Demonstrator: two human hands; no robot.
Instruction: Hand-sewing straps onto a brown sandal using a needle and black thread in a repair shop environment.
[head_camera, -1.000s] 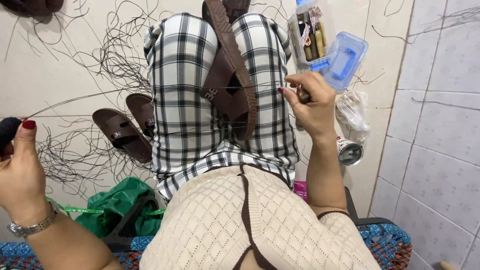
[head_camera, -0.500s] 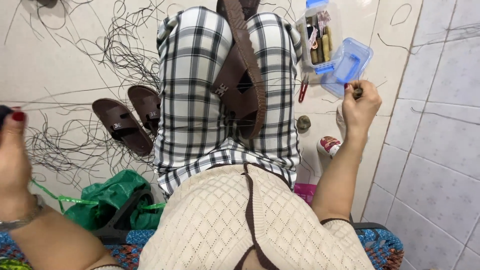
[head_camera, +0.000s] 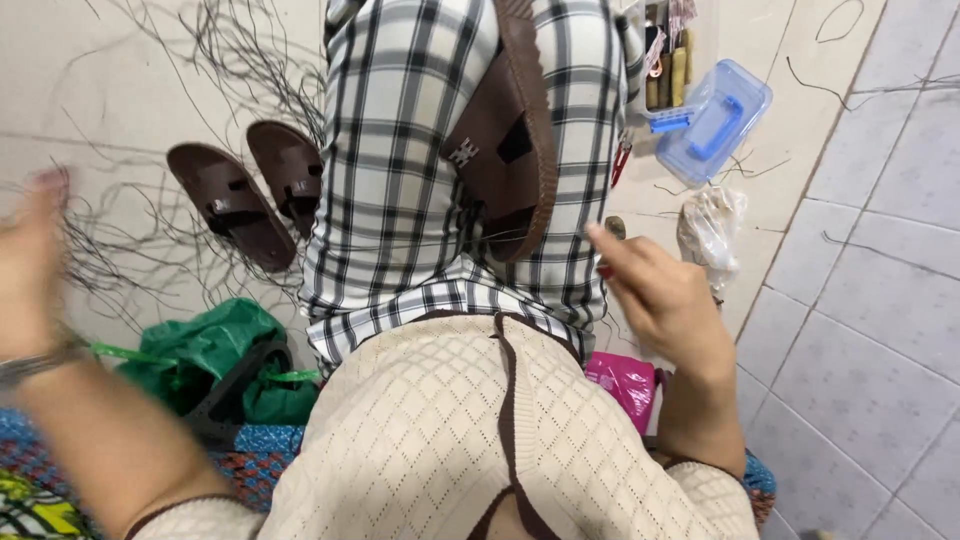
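Risk first: the brown sandal (head_camera: 505, 150) lies loose on the checked lap (head_camera: 400, 180), neither hand on it, so a leg shift could tip it to the floor among the dark thread strands (head_camera: 150, 240); any thread running to it could snag too. Right hand (head_camera: 655, 290) hovers just beside the sandal's lower end, fingers loosely pinched narrow; whether it holds a needle or thread, cannot tell. Left hand (head_camera: 30, 260) is raised well off to the side, blurred, openness unclear. Two more sandals (head_camera: 250, 200) sit on the floor.
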